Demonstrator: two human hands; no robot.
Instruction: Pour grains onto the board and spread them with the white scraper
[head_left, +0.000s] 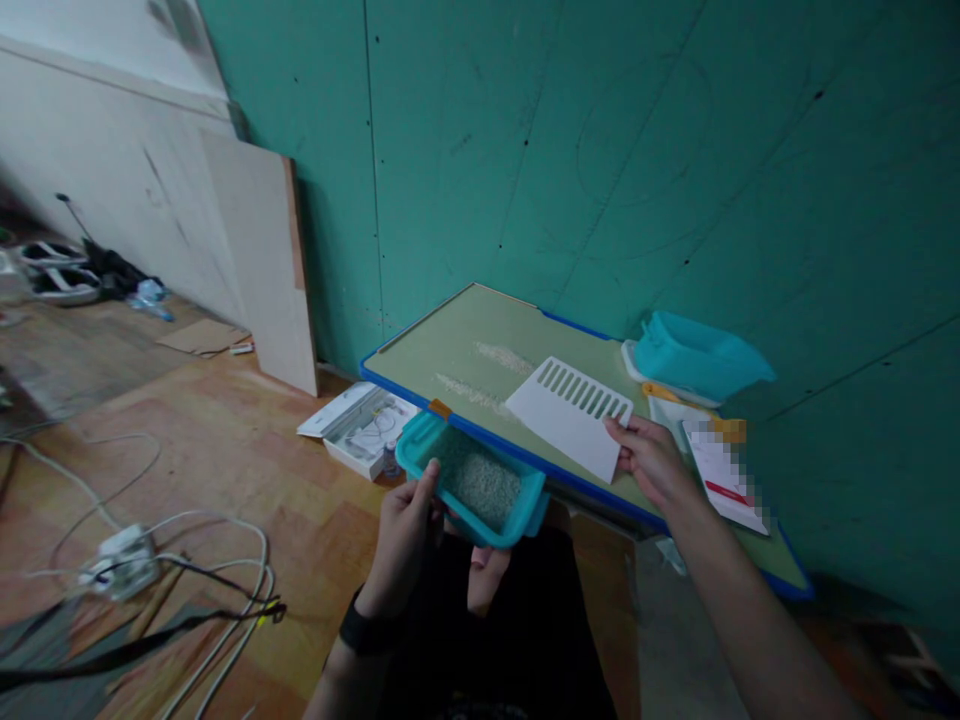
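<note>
My left hand (409, 535) is closed on the near-left rim of a turquoise plastic container (531, 505), thumb over the edge. Pale grains (484, 485) cover the container's bottom; it hangs just off the table's front edge. My right hand (651, 455) pinches the right end of a flat white plastic board (562, 425) with a row of slots along its far side. The board rests on or just above the table top, its left corner beside the grains. Two loose streaks of pale grains (469, 392) lie on the greenish table (442, 330) left of the board.
A second turquoise container (697, 355) stands at the table's back right, near a yellow-handled tool (667, 395) and a white booklet (724, 480). An open white box (360, 450) lies on the floor left of the table. Cables and a power strip (124, 560) spread across the left floor.
</note>
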